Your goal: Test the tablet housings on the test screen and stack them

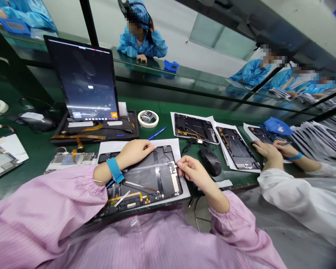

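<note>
An opened tablet chassis (148, 179) lies on a white sheet in front of me, its black inside and gold flex cables showing. My left hand (136, 150), with a blue wrist strap behind it, rests on the chassis's far edge with fingers curled down. My right hand (192, 171) pinches at the chassis's right edge beside a small white connector strip (174, 175). I cannot make out anything held in either hand.
A lit upright tablet (86, 80) stands on a black tray at the back left. A tape roll (148, 118), blue pen (157, 133) and black mouse (211, 161) lie behind. More opened tablets (194, 128) sit right, where a neighbour's hands (271, 150) work.
</note>
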{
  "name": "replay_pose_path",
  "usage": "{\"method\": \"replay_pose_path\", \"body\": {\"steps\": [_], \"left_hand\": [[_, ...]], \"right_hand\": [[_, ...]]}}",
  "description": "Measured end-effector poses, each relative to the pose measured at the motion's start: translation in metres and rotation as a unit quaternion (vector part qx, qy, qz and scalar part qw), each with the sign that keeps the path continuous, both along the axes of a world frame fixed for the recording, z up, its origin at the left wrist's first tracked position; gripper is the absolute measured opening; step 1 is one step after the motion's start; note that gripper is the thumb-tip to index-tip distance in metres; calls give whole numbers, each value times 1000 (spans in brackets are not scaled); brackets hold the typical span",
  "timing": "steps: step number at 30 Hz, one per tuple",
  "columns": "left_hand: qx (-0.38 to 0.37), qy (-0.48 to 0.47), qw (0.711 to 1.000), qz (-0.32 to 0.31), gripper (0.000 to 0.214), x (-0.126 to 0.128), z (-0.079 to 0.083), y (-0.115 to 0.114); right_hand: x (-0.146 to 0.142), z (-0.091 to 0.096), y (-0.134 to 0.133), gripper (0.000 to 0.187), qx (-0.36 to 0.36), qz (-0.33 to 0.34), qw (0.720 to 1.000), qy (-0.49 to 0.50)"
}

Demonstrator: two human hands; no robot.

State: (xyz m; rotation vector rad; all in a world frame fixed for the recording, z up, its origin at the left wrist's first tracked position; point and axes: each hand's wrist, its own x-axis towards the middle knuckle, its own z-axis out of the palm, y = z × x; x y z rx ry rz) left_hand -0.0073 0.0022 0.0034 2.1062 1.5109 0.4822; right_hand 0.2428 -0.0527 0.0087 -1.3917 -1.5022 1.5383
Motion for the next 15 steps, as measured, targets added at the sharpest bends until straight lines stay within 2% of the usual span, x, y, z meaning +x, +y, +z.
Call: {"method": "replay_pose_path", "body": {"steps": [6,8,9,10,12,13,15], "left_hand": [[14,-7,1000,1,44,0,-4,4],[18,-15,1000,3,43,0,-5,4],[21,-22,1000,3,43,0,-5,3],[25,-28,999,2,42,0,-4,1],[30,-34,999,-4,42,2,-2,-1],[33,-26,999,-6,42,2,-2,0],[39,-8,999,-3,43,3,-3,3]], "right_hand": [[-8,1,5,33,1,42,998,-52],[0,9,4,30,76,30,990,-118],[10,14,3,29,145,-8,975,-167],[23,18,1,29,230,-59,947,-217],[59,17,2,34,379,-202,839,-335],[79,11,6,39,414,-210,797,-387],[110,-9,20,54,450,-200,753,-436]]}}
